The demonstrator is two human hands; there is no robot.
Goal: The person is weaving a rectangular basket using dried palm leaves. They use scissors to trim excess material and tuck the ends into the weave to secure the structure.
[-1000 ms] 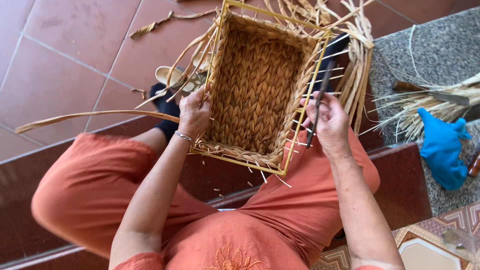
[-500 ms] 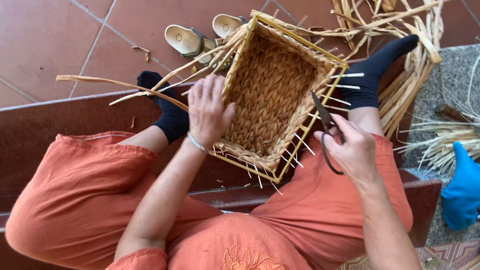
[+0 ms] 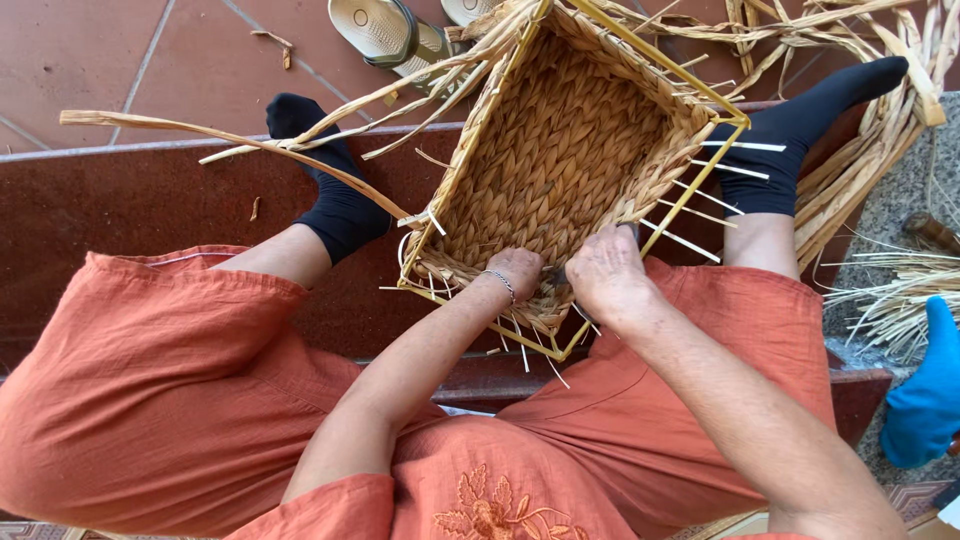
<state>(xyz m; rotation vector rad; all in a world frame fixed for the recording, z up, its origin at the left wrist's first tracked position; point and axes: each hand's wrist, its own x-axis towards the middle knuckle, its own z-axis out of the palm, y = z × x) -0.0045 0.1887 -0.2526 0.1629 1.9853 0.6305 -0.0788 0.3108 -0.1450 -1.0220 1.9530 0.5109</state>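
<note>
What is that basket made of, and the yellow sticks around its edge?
The basket looks woven from dried plant strips, maybe straw or reed: tan, matte, braided rows with loose ends. Its yellow frame seems to be thin painted metal rod, straight and smooth, though plastic is possible.

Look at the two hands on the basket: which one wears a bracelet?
The left hand: a thin bracelet circles its wrist. The right hand, beside it on the basket's near rim, has a bare wrist.

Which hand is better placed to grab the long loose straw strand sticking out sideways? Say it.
Probably the left hand: it rests on the rectangular woven straw basket at the near rim, on the side where the long loose straw strand juts out. The right hand is farther.
</note>
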